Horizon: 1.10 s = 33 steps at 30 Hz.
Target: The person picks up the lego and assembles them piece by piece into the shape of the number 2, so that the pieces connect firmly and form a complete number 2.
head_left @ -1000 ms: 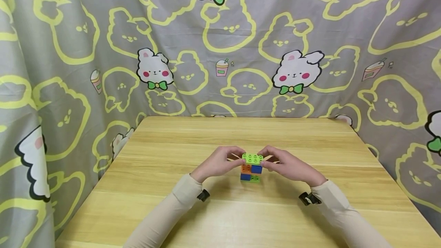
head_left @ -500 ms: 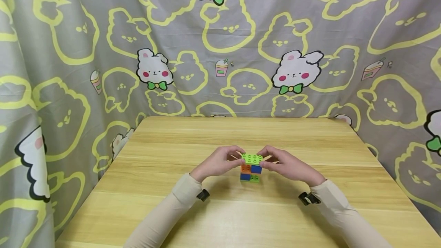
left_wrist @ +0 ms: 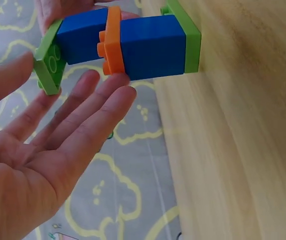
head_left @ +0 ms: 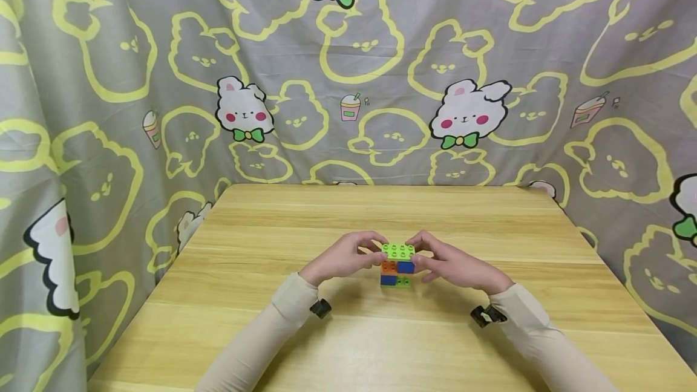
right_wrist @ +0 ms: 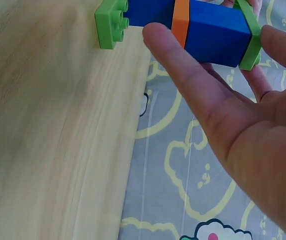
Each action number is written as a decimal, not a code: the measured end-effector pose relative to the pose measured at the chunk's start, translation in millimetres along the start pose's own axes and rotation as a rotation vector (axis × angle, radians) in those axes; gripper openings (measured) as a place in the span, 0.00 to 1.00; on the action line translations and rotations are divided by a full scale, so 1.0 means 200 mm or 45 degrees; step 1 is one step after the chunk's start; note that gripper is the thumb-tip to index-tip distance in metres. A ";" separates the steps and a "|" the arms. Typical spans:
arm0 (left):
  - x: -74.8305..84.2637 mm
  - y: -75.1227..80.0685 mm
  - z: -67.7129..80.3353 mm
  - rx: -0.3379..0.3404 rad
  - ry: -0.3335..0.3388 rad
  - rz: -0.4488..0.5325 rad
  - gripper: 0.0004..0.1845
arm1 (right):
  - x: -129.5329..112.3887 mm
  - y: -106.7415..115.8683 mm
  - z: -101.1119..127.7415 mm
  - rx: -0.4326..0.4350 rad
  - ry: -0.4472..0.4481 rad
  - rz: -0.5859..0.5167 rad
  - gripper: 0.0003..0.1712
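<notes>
A small tower of toy building bricks stands upright on the wooden table [head_left: 327, 343]. From the bottom it has a green plate [left_wrist: 192, 42], a blue brick [left_wrist: 153, 47] on the left, an orange plate [left_wrist: 114, 42], a blue brick [right_wrist: 218, 32] on the right, and a green plate [head_left: 399, 251] with studs on top. My left hand [head_left: 340, 254] pinches the left end of that top plate between thumb and index finger. At the right end, my right hand [head_left: 457, 265] pinches the same plate. The other fingers of both hands extend beside the tower.
A grey curtain [head_left: 392, 180] with yellow outlines and rabbit faces hangs behind the table and along both sides. Bare wood surrounds the tower. A small black device [head_left: 321, 308] sits at the left wrist, and another black device [head_left: 488, 314] at the right.
The lower fingers of my right hand have come down and now show below the thumb. The tower and my left hand have hardly moved.
</notes>
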State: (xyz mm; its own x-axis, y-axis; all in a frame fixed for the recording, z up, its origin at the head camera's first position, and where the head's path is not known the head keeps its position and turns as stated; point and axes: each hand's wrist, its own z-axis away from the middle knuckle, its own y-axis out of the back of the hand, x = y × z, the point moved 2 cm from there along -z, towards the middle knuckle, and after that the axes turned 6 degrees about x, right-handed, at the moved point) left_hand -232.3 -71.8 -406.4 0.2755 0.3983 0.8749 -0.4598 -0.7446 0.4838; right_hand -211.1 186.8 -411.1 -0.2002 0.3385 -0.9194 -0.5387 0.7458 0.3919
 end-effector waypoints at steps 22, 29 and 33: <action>-0.01 0.00 -0.01 -0.016 0.000 0.094 0.14 | 0.01 0.00 -0.01 0.012 0.068 0.033 0.16; -0.01 -0.01 -0.01 -0.013 0.002 0.094 0.14 | 0.01 0.00 -0.01 0.016 0.069 0.036 0.16; -0.01 -0.01 -0.01 -0.012 0.004 0.096 0.14 | 0.02 0.00 -0.01 0.017 0.081 0.033 0.16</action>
State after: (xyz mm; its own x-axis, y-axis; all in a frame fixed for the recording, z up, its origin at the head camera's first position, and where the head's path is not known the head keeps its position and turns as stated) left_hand -233.5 -70.5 -408.3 0.2369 0.3430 0.9090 -0.4869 -0.7677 0.4166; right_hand -214.3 187.0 -413.7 -0.2655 0.3211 -0.9091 -0.5218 0.7450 0.4156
